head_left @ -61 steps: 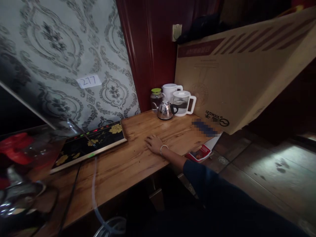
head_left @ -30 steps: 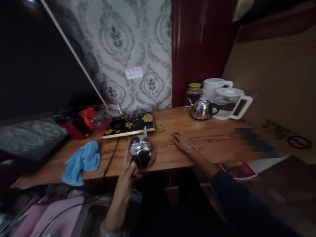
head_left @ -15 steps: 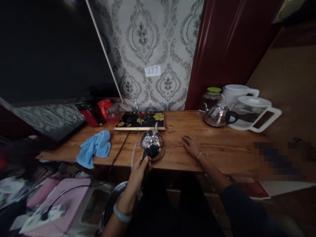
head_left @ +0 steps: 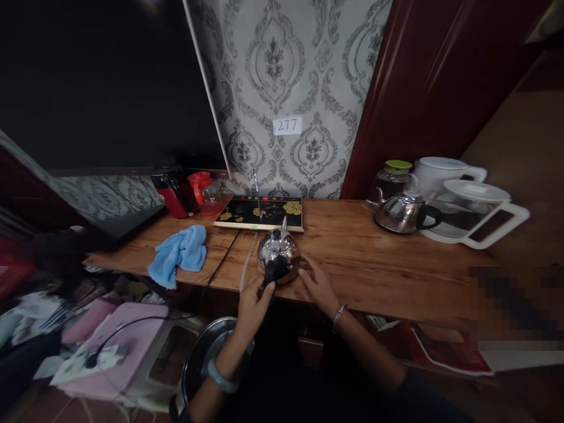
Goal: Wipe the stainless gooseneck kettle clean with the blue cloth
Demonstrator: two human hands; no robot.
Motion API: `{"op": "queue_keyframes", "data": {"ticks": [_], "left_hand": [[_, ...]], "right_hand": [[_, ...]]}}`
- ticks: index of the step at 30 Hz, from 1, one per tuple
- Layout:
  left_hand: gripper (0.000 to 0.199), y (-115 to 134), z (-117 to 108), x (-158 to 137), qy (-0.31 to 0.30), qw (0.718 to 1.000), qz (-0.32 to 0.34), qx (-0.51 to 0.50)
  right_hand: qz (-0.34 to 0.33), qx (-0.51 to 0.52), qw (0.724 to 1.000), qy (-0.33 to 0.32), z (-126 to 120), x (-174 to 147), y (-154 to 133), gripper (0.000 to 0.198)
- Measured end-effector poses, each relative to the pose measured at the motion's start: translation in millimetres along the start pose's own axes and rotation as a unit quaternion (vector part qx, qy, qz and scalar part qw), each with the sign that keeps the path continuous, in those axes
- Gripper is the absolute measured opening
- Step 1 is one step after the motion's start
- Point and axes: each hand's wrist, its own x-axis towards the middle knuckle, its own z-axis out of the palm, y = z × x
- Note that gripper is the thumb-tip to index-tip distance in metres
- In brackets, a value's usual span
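A shiny steel kettle (head_left: 287, 251) with a black lid knob and black handle sits near the table's front edge, its spout pointing at the back. My left hand (head_left: 254, 305) is at the end of the handle, thumb and fingers closed around its tip. To the kettle's right, my right hand (head_left: 318, 283) is open, fingers apart and reaching to the lower side; whether they touch it I cannot tell. Just behind stands a black electric tea stove (head_left: 238, 214) with gold flowers, a lit red display and an upright metal water spout (head_left: 257, 191).
A blue cloth (head_left: 180, 252) lies left on the wooden table (head_left: 352, 258). Behind it stand a red-and-black kettle (head_left: 174, 194) and a red-lidded jug (head_left: 207, 197). Another steel kettle (head_left: 399, 212), a green-lidded jar (head_left: 390, 176) and white-handled jugs (head_left: 478, 205) stand right. A metal pot (head_left: 198, 358) is below.
My right hand has moved left from the bare tabletop to the kettle's right side. My left hand stays at the handle. The view has shifted slightly.
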Motion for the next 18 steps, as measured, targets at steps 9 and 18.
{"op": "queue_keyframes", "data": {"ticks": [9,18], "left_hand": [[0.025,-4.6,32.7,-5.0,-0.084,0.994,0.073,-0.006],[0.021,4.6,35.5,-1.8,-0.137,0.986,0.09,-0.02]], "right_hand": [[-0.034,0.01,0.999,-0.004,5.8,10.1,-9.8,0.05],[-0.072,-0.07,0.994,0.031,1.1,4.5,-27.6,0.041]]}}
